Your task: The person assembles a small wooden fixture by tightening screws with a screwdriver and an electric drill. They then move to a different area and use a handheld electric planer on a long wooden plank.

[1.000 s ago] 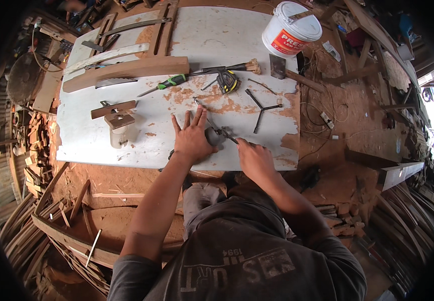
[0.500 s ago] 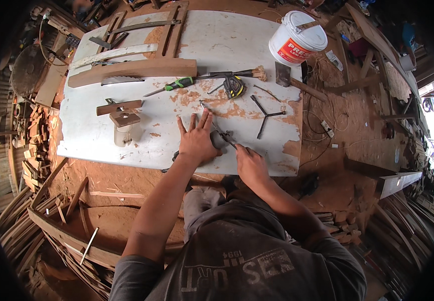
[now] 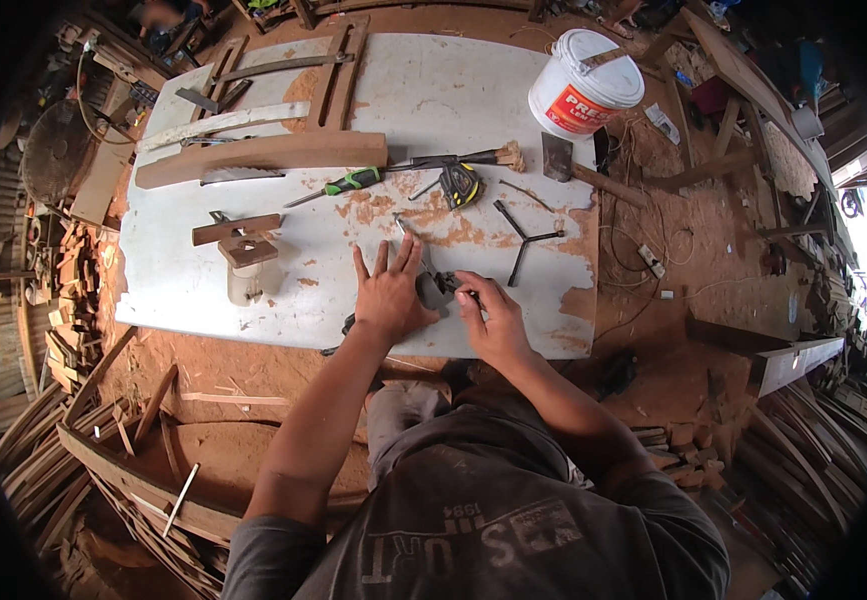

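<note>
My left hand (image 3: pixel 389 300) lies on a dark tool on the worn white tabletop, fingers spread and pointing away from me. Its palm hides most of that tool, so its kind does not show. A thin metal rod (image 3: pixel 400 224) sticks out just past my left fingertips. To the right of that hand, my right hand (image 3: pixel 494 320) is closed, thumb and fingers pinching at a small dark metal piece (image 3: pixel 443 282). A three-armed socket wrench (image 3: pixel 523 238) lies just beyond my right hand. Farther off are a tape measure (image 3: pixel 461 186) and a green-handled screwdriver (image 3: pixel 353 181).
A hammer (image 3: pixel 559 160) and a white bucket (image 3: pixel 585 85) stand at the far right of the table (image 3: pixel 328 265). On the left are a wooden hand plane (image 3: pixel 249 248) on a pale container, a curved wooden board (image 3: pixel 263 158) and a wooden frame (image 3: pixel 338 80). Cables (image 3: pixel 625 240) trail over the floor.
My right hand has moved slightly up and its fingers have curled in closer around the dark metal piece. My left hand stays spread in the same place. The view has shifted slightly.
</note>
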Demonstrator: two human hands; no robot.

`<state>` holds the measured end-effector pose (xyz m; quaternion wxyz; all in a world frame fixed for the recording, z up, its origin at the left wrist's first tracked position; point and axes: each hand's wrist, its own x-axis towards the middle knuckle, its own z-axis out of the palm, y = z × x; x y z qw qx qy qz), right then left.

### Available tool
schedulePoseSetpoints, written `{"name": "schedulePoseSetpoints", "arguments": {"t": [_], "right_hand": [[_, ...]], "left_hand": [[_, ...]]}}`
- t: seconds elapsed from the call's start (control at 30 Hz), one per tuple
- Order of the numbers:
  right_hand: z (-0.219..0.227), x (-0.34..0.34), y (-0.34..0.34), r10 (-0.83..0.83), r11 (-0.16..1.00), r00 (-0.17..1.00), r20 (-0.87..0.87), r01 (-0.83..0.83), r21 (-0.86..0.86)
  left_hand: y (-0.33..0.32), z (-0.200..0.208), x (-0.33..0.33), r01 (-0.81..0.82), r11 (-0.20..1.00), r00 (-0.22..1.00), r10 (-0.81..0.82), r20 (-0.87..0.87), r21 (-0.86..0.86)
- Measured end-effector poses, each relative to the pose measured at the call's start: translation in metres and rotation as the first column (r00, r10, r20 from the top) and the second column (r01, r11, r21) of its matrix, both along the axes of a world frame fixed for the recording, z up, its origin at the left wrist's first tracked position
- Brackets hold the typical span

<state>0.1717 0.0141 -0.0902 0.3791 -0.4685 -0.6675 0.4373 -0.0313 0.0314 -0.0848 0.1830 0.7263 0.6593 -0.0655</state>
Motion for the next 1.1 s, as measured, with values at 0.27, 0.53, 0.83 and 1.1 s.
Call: {"name": "schedulePoseSetpoints", "arguments": {"t": [0.27, 0.53, 0.83, 1.1], "right_hand": [[-0.017, 0.026, -0.024, 0.020, 0.996, 0.999, 0.048, -0.024, 0.083], [-0.034, 0.020, -0.027, 0.049, 0.984, 0.999, -0.001, -0.048, 0.169], [-0.008, -0.024, 0.038, 0.112, 0.977, 0.991, 0.078, -0.125, 0.172], [-0.004, -0.061, 0.080, 0.141, 0.984, 0.990, 0.020, -0.143, 0.105]], "left_hand": [[0.001, 0.005, 0.002, -0.011, 0.999, 1.000, 0.010, -0.017, -0.050], [0.002, 0.005, 0.004, -0.007, 0.999, 0.999, 0.005, -0.034, -0.053], [-0.003, -0.016, -0.001, 0.040, 0.996, 0.999, -0.039, -0.018, 0.078], [-0.005, -0.019, -0.003, 0.043, 0.998, 0.999, -0.042, -0.026, 0.044]]}}
